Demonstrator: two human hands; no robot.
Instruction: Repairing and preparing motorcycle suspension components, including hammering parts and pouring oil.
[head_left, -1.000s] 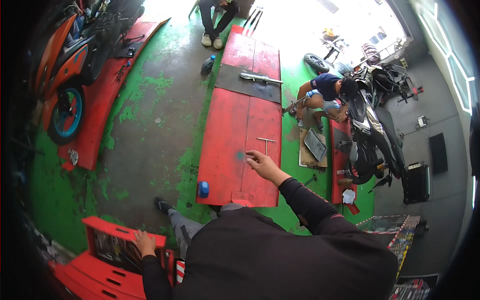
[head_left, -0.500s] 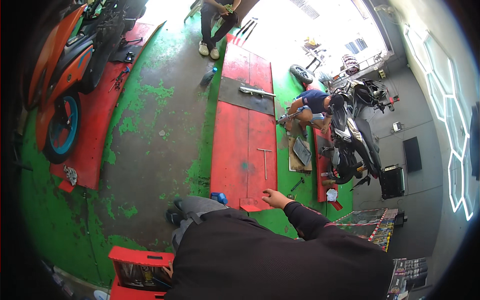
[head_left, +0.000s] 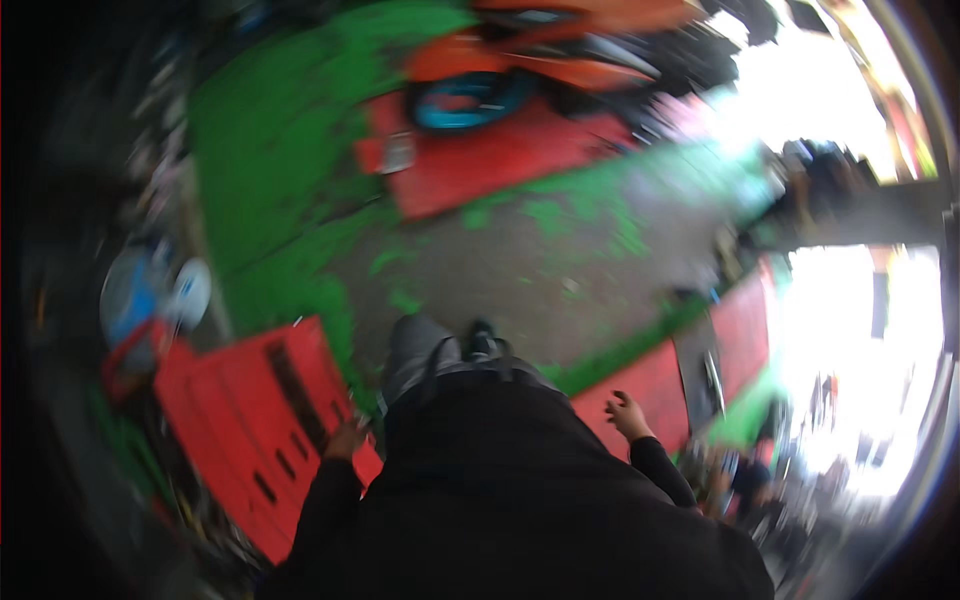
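Note:
A red metal cabinet (head_left: 235, 425) with dark slots stands at my left, smeared by motion. My left hand (head_left: 347, 438) is at its near right edge; its fingers are too blurred to tell whether they touch or grip it. My right hand (head_left: 627, 415) hovers empty in front of the red lift platform (head_left: 640, 390), its fingers apart and slightly curled. A dark mat (head_left: 697, 375) lies across that platform with a silvery long part (head_left: 714, 382) on it.
An orange motorcycle (head_left: 560, 50) with a blue-rimmed wheel (head_left: 470, 103) stands on another red platform (head_left: 530, 165) ahead. Blue and white round shapes (head_left: 190, 292) sit beyond the cabinet. A blurred person (head_left: 735, 475) is at the lower right, near the platform.
My view has swung left, bringing the orange motorcycle ahead and the cabinet fully into sight. The lift platform has shifted to the right of the picture. My left hand now shows clear of my body.

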